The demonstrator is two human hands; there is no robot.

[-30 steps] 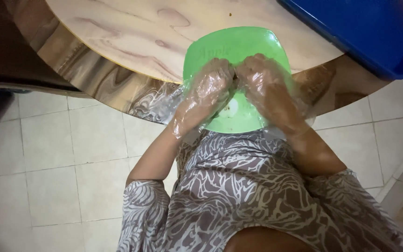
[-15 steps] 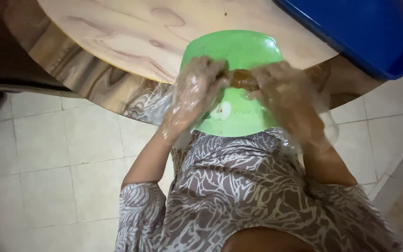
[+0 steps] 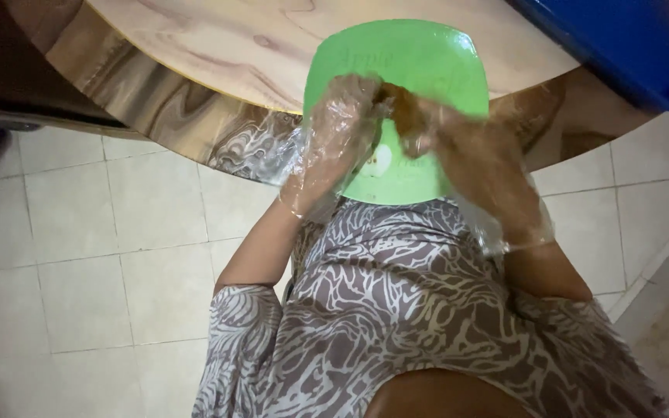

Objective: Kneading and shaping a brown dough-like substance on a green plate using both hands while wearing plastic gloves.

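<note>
Work surface: a round wooden table (image 3: 218,46) with a pale, swirled grain top and a darker brown, glossy edge band. Floor: square off-white ceramic tiles (image 3: 79,255) with thin grey grout lines, visible to the left of and below both hands. A blue plastic tray (image 3: 621,39), smooth with a rounded corner, sits on the table up and to the right of the right hand.

A green plastic plate (image 3: 427,54), roughly square with rounded corners and a smooth matte face, lies at the near table edge, directly under both hands and overhanging the rim toward the body.

Left hand (image 3: 338,131): covered by a loose, crinkled transparent plastic glove; fingers curled inward, gripping the left end of a small brown lump of food (image 3: 400,108). Right hand (image 3: 466,151): also in a transparent glove that bags out at the wrist; fingers bent, pinching the right side of the same lump. The lump is held between the fingertips of both hands, just above the plate centre; its exact kind cannot be determined, being blurred.

The garment (image 3: 396,310) below the hands is soft fabric, grey-brown with a cream branching pattern.
</note>
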